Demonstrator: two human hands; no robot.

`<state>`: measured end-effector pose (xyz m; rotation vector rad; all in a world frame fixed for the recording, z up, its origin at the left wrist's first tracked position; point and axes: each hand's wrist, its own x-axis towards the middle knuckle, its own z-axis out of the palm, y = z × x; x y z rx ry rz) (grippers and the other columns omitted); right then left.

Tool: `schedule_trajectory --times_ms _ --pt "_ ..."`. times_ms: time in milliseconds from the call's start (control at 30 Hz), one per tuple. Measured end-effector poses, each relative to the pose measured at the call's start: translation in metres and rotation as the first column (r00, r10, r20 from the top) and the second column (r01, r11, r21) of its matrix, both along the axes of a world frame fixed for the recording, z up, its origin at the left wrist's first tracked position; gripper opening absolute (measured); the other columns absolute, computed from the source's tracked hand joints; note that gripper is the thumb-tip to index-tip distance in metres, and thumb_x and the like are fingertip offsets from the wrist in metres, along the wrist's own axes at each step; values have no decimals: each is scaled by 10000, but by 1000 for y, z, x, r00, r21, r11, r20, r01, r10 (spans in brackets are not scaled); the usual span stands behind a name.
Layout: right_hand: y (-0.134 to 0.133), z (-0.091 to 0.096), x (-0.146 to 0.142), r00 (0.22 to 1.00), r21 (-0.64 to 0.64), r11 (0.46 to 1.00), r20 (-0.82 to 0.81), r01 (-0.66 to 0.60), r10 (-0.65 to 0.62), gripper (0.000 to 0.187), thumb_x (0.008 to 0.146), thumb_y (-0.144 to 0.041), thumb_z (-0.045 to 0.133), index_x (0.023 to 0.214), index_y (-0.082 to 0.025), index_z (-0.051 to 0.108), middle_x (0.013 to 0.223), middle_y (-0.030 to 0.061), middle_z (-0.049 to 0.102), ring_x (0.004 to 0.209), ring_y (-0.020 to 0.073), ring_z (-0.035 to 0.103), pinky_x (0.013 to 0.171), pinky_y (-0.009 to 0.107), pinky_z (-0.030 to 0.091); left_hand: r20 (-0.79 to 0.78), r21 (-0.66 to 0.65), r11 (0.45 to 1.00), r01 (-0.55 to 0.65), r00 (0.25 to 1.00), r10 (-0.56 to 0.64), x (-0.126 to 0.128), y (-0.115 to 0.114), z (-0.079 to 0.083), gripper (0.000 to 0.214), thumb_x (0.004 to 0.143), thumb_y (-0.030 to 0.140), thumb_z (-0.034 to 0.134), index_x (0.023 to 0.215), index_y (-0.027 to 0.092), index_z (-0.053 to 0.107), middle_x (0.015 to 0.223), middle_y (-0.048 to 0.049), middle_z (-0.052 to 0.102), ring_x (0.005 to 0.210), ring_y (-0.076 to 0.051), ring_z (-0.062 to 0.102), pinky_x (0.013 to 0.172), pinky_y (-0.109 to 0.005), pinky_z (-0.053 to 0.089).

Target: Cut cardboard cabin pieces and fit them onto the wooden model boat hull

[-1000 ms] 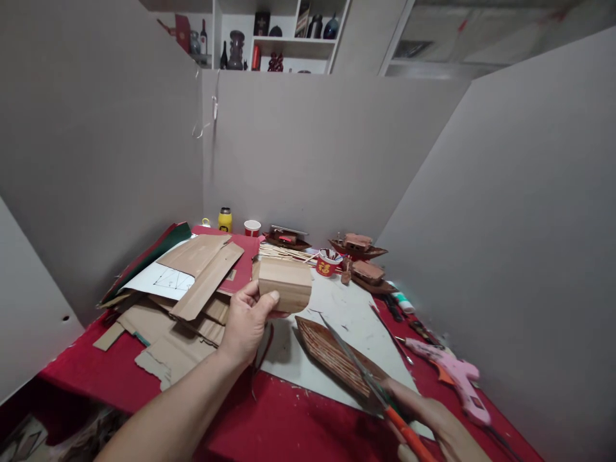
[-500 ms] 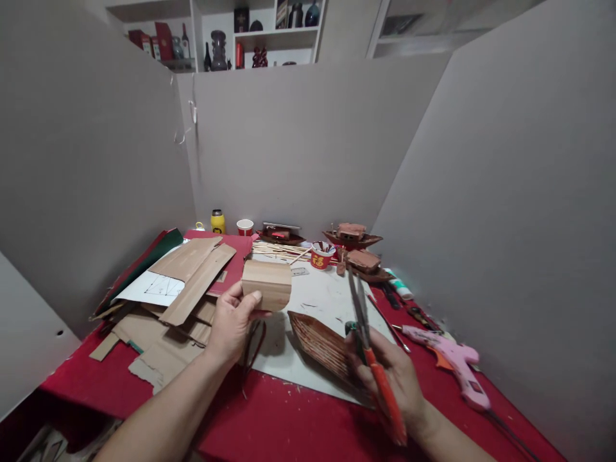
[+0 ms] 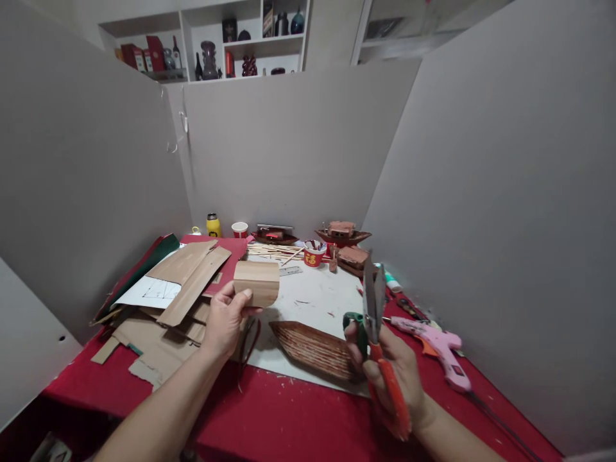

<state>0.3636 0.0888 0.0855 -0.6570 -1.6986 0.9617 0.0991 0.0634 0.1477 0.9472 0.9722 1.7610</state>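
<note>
My left hand (image 3: pixel 225 318) grips a curved piece of tan cardboard (image 3: pixel 256 282), held up above the table with the thumb on its lower edge. My right hand (image 3: pixel 391 370) is closed round the orange and green handles of a pair of scissors (image 3: pixel 374 308), whose blades point straight up and look slightly apart. Between the two hands a brown slatted boat hull (image 3: pixel 312 341) lies on a white sheet (image 3: pixel 317 296) on the red table (image 3: pixel 289 423).
A heap of cardboard pieces (image 3: pixel 178 301) covers the table's left side. A pink glue gun (image 3: pixel 436 346) lies at the right. Small boat models (image 3: pixel 342 236), a red cup (image 3: pixel 312 253), sticks and a yellow bottle (image 3: pixel 213 225) stand at the back. Grey partitions wall in the table.
My right hand has brought the scissors up from low at the right edge until the blades stand upright. The view has shifted right; my left hand still holds the cardboard piece.
</note>
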Motion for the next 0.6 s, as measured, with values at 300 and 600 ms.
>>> schedule_trajectory --times_ms 300,600 --pt "-10 17 -10 998 51 998 59 -25 22 328 771 -535 650 840 -227 562 658 -23 441 539 147 419 477 263 382 -2 8 1000 -17 1000 17 0 -2 1 246 738 283 718 940 144 701 936 -55 740 782 -182 676 588 -239 565" --pt "-17 21 -13 991 124 992 136 -9 -8 300 713 -493 698 772 -215 600 594 -17 486 486 139 420 430 251 382 58 11 1000 4 998 -5 2 -9 4 248 768 274 716 983 151 710 970 -54 746 809 -170 686 618 -221 568"
